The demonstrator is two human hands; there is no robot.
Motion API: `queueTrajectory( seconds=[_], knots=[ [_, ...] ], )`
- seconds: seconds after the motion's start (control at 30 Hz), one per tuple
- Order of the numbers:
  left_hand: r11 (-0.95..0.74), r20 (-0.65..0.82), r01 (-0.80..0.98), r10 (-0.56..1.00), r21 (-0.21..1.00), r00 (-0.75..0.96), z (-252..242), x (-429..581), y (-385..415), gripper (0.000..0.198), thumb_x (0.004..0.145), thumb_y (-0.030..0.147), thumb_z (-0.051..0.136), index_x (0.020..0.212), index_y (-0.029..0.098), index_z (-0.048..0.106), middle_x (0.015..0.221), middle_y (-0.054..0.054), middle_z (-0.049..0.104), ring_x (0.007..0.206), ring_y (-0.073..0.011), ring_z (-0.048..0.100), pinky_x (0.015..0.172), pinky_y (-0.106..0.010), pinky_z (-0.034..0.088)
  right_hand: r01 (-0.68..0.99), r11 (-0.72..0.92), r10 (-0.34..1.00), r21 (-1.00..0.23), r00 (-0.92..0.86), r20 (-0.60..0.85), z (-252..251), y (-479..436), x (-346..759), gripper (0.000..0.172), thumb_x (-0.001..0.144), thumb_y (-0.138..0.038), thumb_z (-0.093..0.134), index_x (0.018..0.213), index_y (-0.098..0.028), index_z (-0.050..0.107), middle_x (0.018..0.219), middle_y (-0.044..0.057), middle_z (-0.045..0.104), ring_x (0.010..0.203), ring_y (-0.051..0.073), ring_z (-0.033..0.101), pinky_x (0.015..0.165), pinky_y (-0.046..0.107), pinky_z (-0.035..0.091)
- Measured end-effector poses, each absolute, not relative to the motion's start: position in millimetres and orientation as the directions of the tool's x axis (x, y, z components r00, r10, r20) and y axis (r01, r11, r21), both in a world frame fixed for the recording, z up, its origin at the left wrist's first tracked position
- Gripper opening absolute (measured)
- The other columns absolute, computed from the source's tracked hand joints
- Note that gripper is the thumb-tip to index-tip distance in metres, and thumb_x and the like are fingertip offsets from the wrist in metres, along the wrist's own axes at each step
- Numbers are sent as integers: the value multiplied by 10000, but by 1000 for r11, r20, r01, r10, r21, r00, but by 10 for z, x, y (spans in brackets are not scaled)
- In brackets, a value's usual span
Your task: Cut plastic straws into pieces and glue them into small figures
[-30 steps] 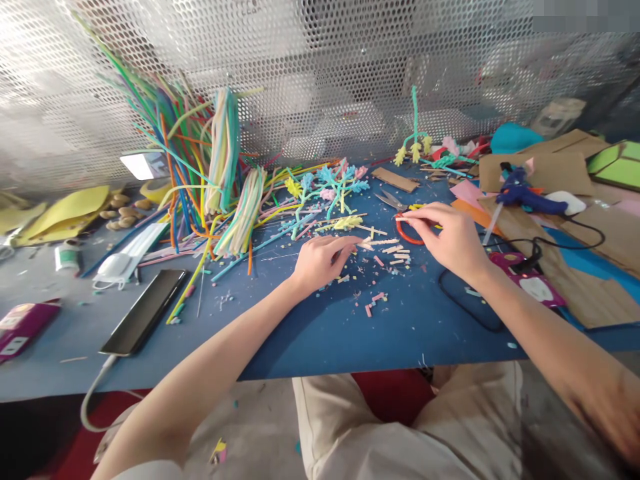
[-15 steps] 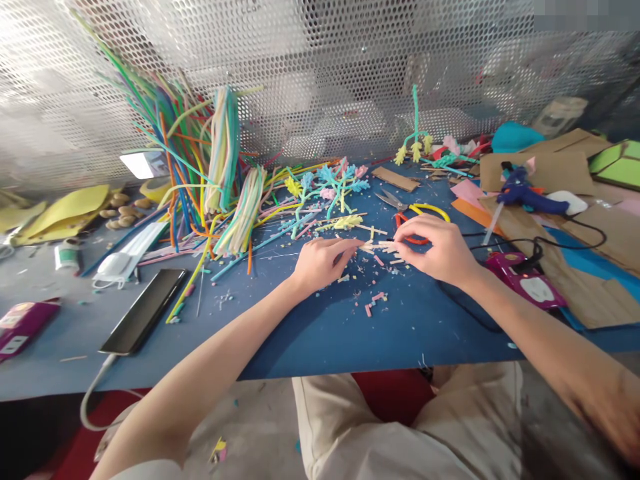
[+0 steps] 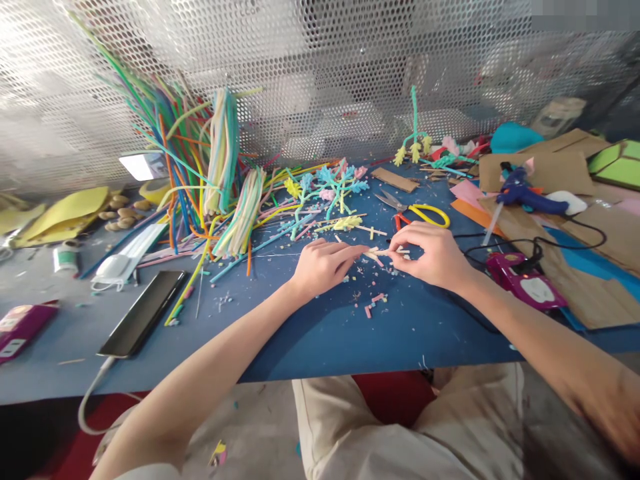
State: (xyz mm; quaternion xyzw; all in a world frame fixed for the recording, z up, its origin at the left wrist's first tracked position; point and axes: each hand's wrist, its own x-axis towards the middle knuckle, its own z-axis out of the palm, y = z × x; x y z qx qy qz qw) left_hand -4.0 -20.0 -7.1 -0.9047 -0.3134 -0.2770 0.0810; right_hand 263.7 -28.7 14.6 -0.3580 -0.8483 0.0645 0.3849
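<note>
Over the middle of the blue table, my left hand (image 3: 326, 268) and my right hand (image 3: 431, 255) almost meet. Between them is a small cream pipe-cleaner cluster (image 3: 373, 253) with short side pieces. My left thumb and forefinger pinch its left end. My right thumb and fingers pinch the other end, where more pale tips stick out. A thin white thread (image 3: 275, 255) stretches left from my left hand. Beyond my right hand lie scissors (image 3: 430, 215) with yellow and red handles, partly hidden. Short pink and cream pipe-cleaner offcuts (image 3: 375, 304) are scattered below the hands.
Pipe-cleaner flowers (image 3: 327, 190) lie ahead of my hands. Pipe-cleaner bundles (image 3: 245, 213) stand left of them, near a phone (image 3: 144, 313) on a cable. At right are a blue glue gun (image 3: 533, 190), a purple power socket block (image 3: 525, 280) and cardboard (image 3: 590, 280).
My right hand has moved slightly down and left, closer to my left hand. The cream cluster between the fingers has shifted a little lower. More of the scissors' yellow handle shows.
</note>
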Motion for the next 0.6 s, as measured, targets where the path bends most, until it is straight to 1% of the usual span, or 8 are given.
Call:
queueTrajectory(
  seconds=[0.27, 0.6],
  knots=[
    [-786, 548, 615, 541, 59, 638, -80, -34, -203, 299, 1038, 208, 479, 1248, 280, 679, 892, 11, 777, 756, -102, 707, 643, -267, 407, 557, 748, 642, -362, -467, 608, 113, -271, 2650, 65, 852, -195, 654, 801, -234, 656, 834, -2, 745, 796, 187, 672, 796, 353, 495],
    [-776, 531, 629, 556, 55, 639, -88, -29, -201, 283, 1038, 218, 470, 1199, 260, 699, 904, -2, 777, 742, -114, 698, 649, -263, 409, 555, 755, 634, -350, -481, 605, 74, -253, 2668, 58, 858, -210, 664, 805, -234, 662, 838, -4, 750, 805, 190, 684, 798, 353, 496]
  ],
)
